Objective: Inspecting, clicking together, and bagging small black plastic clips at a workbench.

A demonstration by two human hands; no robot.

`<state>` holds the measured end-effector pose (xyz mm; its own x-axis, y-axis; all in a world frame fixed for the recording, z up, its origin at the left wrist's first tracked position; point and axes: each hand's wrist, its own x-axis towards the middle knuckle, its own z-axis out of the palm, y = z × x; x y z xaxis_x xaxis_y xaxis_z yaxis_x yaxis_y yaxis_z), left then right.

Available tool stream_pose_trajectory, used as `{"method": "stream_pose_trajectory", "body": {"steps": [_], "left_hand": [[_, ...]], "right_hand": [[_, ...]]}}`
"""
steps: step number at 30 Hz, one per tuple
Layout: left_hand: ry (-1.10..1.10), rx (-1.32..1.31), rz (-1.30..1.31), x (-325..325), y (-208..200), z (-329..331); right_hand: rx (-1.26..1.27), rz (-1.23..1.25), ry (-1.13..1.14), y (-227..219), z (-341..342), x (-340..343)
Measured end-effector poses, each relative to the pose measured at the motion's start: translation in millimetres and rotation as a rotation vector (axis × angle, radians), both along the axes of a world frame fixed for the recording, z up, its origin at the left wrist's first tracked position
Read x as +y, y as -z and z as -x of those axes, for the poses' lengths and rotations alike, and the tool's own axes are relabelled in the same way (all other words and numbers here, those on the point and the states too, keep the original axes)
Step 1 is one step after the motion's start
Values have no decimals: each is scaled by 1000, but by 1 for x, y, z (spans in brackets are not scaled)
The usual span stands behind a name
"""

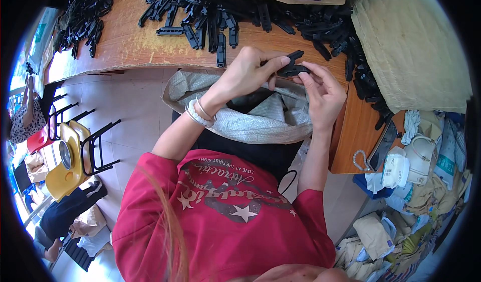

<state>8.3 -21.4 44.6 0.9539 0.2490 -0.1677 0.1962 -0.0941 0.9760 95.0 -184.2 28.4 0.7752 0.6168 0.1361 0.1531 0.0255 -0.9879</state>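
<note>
Part (296, 71), blk plastic, is held btw. both hands, above the far R side of the open sack (250, 124), close to the near edge of the table (125, 46). Shows as two short bars, one beyond the other; can't tell if 1 hinged pc or 2 separate.

L hand (249, 70): closed in a pinch, thumb on L end of far bar; fingers beneath mostly hidden. R hand (325, 89): thumb + forefinger closed on R end of near bar, other fingers loosely curled.

Key rel. (judged): angle btw. bars. Far bar slants, free tip away from body and to R; near bar lies approx. crosswise, L–R. Narrow gap opens to R; L ends look close, contact hidden. Neither hand clearly nearer: L has far bar, R has near bar.

Heap (195, 16) of like parts lies beyond L hand; 1 stray (221, 50) just past it, long axis approx. toward body, L hand nearer. 2nd heap (340, 39) lies beyond R hand, beside tan sack (411, 51).
</note>
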Motion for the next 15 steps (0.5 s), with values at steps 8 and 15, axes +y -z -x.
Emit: {"method": "stream_pose_trajectory", "body": {"steps": [8, 15], "left_hand": [[56, -283, -368, -11, 9, 7], [-43, -279, -259, -17, 6, 7]], "right_hand": [[-54, -122, 54, -3, 2, 5], [-294, -85, 103, 11, 4, 1]]}}
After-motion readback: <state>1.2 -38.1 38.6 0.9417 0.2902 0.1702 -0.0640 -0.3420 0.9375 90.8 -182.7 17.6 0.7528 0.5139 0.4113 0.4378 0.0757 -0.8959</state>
